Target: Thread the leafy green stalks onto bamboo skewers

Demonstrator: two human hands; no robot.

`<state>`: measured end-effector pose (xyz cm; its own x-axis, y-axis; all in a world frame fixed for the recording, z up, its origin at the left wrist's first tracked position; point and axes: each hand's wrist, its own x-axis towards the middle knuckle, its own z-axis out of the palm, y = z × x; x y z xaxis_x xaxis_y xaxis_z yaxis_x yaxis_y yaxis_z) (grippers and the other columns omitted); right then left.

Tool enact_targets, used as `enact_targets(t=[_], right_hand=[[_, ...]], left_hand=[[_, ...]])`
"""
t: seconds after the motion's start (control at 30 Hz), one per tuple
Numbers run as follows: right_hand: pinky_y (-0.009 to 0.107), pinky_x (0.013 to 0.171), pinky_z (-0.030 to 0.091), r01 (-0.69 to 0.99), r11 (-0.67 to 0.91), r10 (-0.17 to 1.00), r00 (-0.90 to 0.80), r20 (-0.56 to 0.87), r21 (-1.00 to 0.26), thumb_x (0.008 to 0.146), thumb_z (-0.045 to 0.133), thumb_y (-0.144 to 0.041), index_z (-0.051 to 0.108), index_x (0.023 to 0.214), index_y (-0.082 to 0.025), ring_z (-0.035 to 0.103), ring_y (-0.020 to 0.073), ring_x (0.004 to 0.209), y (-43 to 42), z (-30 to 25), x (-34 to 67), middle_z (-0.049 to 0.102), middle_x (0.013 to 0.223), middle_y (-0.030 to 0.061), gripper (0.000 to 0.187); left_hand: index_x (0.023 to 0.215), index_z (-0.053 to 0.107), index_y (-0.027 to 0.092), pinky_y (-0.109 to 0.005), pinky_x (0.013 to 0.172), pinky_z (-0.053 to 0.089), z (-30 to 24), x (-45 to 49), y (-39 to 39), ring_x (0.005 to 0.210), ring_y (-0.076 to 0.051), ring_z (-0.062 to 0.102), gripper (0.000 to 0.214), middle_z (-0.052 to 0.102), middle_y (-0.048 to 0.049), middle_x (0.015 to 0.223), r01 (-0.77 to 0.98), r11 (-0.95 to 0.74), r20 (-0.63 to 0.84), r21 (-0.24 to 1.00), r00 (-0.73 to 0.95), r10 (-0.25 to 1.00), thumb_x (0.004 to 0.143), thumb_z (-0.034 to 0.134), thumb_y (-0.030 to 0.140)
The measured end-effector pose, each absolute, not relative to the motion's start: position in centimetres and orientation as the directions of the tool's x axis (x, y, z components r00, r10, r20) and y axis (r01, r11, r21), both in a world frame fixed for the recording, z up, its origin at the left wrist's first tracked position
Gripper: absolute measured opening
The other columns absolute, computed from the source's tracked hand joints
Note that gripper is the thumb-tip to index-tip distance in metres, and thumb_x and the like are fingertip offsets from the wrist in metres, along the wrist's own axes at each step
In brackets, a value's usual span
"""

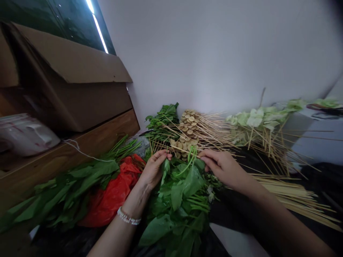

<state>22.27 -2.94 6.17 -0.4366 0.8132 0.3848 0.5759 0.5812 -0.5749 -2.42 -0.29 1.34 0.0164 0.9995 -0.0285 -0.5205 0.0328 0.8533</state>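
My right hand (220, 165) pinches a thin wooden skewer (184, 150) that points left toward my other hand. Leafy green stems (191, 157) hang from the skewer close to my right fingers. My left hand (157, 166), with a beaded bracelet above the wrist, is closed at the fingertips around a green leaf stem (166, 163), near the skewer's far end. Below both hands lies a heap of loose leafy greens (174, 214). Just beyond them sit skewered pale round slices (189, 130), stacked with their sticks pointing right.
Skewered greens (164, 121) and skewered cabbage-like leaves (261, 119) lie by the wall. Bare skewers (297, 200) are spread at right. At left are a red plastic bag (109, 200), more long greens (61, 192), an open cardboard box (80, 96) and a white container (26, 134).
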Motion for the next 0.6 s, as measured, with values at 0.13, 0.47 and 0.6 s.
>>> enact_targets(t=[0.13, 0.47, 0.6], right_hand=[[0.025, 0.063, 0.041, 0.609, 0.582, 0.812, -0.473, 0.342, -0.539, 0.097, 0.042, -0.023, 0.060, 0.079, -0.021, 0.057, 0.0151, 0.060, -3.0, 5.5, 21.5, 0.063, 0.065, -0.0011, 0.025], [0.025, 0.063, 0.040, 0.624, 0.575, 0.817, -0.468, 0.336, -0.529, 0.096, 0.040, -0.022, 0.060, 0.080, -0.021, 0.058, 0.0155, 0.062, -3.3, 5.2, 20.9, 0.063, 0.068, 0.0002, 0.025], [0.026, 0.064, 0.040, 0.627, 0.566, 0.823, -0.468, 0.322, -0.536, 0.095, 0.040, -0.022, 0.061, 0.082, -0.020, 0.058, 0.0159, 0.063, -3.3, 5.2, 20.8, 0.064, 0.070, 0.0013, 0.026]], left_hand=[[0.082, 0.069, 0.016, -0.015, 0.063, 0.054, 1.4, -2.5, -0.3, 0.067, -0.008, 0.065, 0.025, 0.071, 0.0007, 0.080, -0.577, 0.031, -0.036, 0.816, 0.003, 0.999, 0.064, 0.086, 0.018], [0.090, 0.072, 0.015, -0.017, 0.056, 0.056, 1.9, -2.6, -0.5, 0.056, -0.008, 0.065, 0.028, 0.071, 0.0012, 0.071, -0.576, 0.071, -0.097, 0.814, -0.014, 0.995, 0.065, 0.085, 0.016], [0.089, 0.073, 0.014, -0.017, 0.056, 0.056, 1.9, -2.6, -0.5, 0.056, -0.008, 0.065, 0.032, 0.072, 0.0012, 0.070, -0.582, 0.073, -0.097, 0.810, -0.010, 0.995, 0.061, 0.089, 0.019]])
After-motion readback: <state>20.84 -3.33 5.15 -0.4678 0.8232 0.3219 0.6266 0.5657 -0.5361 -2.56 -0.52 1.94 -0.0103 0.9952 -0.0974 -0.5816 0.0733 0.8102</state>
